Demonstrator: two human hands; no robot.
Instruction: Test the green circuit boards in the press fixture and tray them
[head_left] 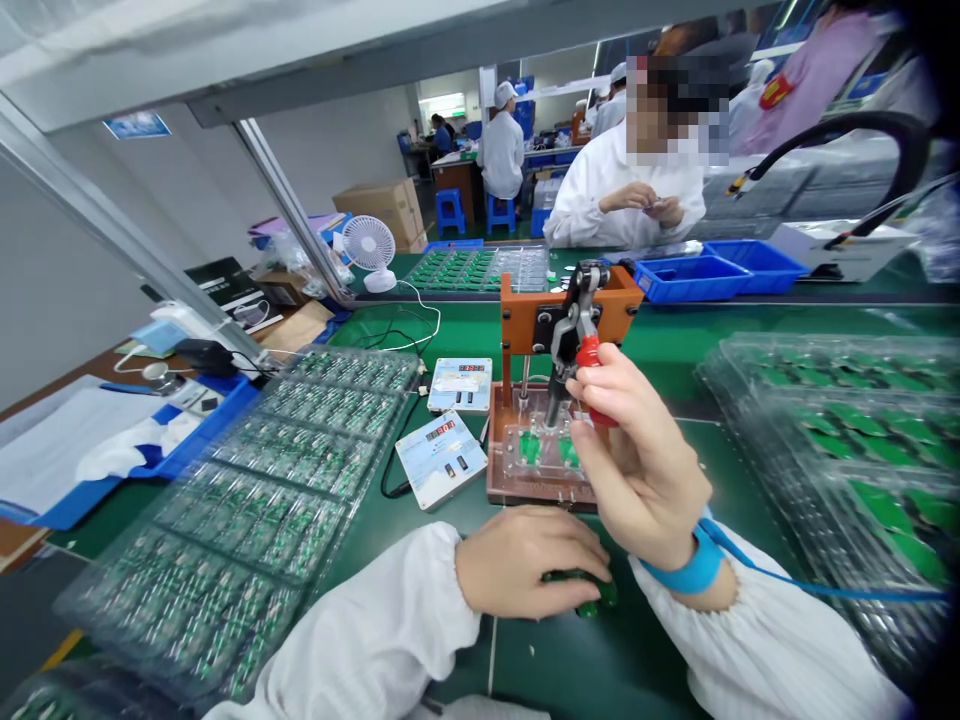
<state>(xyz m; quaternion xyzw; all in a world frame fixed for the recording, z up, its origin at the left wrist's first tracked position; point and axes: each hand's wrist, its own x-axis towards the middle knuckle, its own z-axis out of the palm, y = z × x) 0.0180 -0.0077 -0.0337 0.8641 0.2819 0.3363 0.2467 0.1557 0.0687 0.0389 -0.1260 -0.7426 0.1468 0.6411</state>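
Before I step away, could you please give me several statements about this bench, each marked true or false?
1. The right hand's grip is on the red handle. True.
2. The left hand's grip is on the white fan. False: it is over small green pieces on the table.
3. Two display boxes lie to the left of the clamp fixture. True.
4. The blue wristband is on the left wrist. False: it is on the right wrist.
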